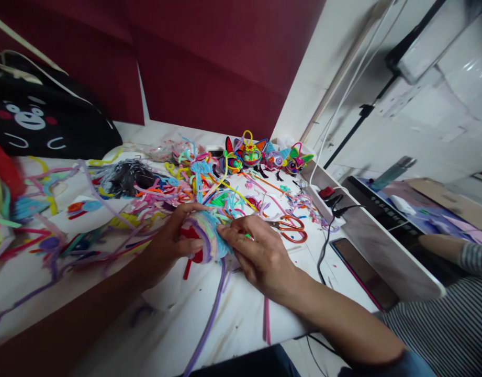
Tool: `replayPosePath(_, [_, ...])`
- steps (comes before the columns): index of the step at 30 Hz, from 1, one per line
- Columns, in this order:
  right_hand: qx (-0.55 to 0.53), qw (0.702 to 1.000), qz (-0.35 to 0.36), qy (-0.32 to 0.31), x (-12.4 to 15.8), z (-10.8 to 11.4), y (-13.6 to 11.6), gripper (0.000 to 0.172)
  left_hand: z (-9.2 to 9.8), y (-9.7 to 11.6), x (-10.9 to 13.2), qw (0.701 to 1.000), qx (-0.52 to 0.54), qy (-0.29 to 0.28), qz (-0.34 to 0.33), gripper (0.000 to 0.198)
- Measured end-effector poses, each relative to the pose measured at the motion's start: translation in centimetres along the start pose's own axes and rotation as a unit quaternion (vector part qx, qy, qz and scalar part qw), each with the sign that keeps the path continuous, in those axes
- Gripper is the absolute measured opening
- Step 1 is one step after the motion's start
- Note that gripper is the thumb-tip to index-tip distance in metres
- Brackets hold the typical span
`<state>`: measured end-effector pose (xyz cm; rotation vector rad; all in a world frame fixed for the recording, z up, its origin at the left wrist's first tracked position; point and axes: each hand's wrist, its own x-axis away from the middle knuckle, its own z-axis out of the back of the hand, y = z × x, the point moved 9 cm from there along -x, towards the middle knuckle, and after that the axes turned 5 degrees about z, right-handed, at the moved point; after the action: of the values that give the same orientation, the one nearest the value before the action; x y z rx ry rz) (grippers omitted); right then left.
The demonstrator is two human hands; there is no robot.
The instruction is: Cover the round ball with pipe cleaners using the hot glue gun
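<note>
My left hand [168, 246] is closed around the left side of a rounded craft piece [209, 235] made of pipe cleaners, banded in red, purple, cream and light blue. On its right, light-blue side my right hand [260, 251] pinches the edge, the fingertips pressed together. What exactly lies between those fingertips is hidden. A long purple pipe cleaner [209, 324] trails from under the piece toward the table's front edge. Just beyond my right hand lie orange-handled scissors [293, 229], their blades partly covered by the hand.
Loose pipe cleaners [166, 193] litter the table, with several colourful animal-head ornaments [251, 153] at the back. A phone [364, 272] and a black cable [323, 251] lie at right, by a low white partition [382, 251]. Beyond it shows another person's striped sleeve [476, 257]. A black bag [48, 115] stands left.
</note>
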<state>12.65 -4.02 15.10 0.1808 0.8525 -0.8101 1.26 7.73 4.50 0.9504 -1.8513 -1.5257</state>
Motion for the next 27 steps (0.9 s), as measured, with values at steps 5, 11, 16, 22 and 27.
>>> replayPosePath(5, [-0.079,0.996,-0.019,0.036,0.3,0.2,0.9,0.025,-0.5,0.7,0.0,0.999,0.037,0.012,0.007,0.051])
replayPosePath(11, [-0.06,0.996,-0.017,0.065,0.5,0.5,0.8,0.018,-0.7,1.0,0.2,0.997,0.062,0.035,0.035,0.051])
replayPosePath(16, [0.028,0.999,0.015,0.042,-0.1,0.2,0.1,0.018,-0.7,0.9,0.2,0.995,0.074,0.045,0.048,0.051])
replayPosePath(22, [-0.054,0.997,0.006,0.052,0.3,0.6,0.6,0.024,-1.0,0.6,0.3,0.992,0.105,0.034,0.065,0.054])
replayPosePath(27, [0.009,0.999,0.016,0.031,0.3,0.0,-0.1,0.027,-0.8,0.0,0.4,0.985,0.141,0.047,0.089,0.055])
